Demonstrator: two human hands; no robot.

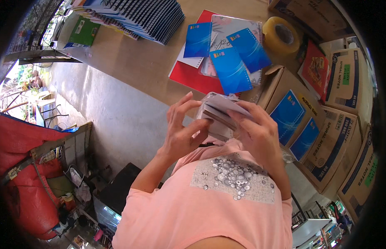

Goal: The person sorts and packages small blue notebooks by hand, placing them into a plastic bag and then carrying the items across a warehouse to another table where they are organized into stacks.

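Observation:
In front of my chest, both hands are around a small stack of white and grey paper sheets or pads [219, 108]; its exact kind is hard to make out. My left hand [180, 128] grips the left edge, thumb on the near side and fingers bent. On the right side, my right hand [257, 126] pinches the stack, with a top sheet tilted up under its fingers. Just beyond lie blue notebook covers [231, 68] with punched edges, spread over a spiral notebook [253, 25] with a floral cover and a red folder [204, 84].
A tall stack of spiral notebooks [160, 20] stands at the far left of the brown table [130, 54]. A roll of yellowish tape [281, 35] lies to the right. Cardboard boxes [330, 145] crowd the right side, two blue covers [288, 112] resting on one.

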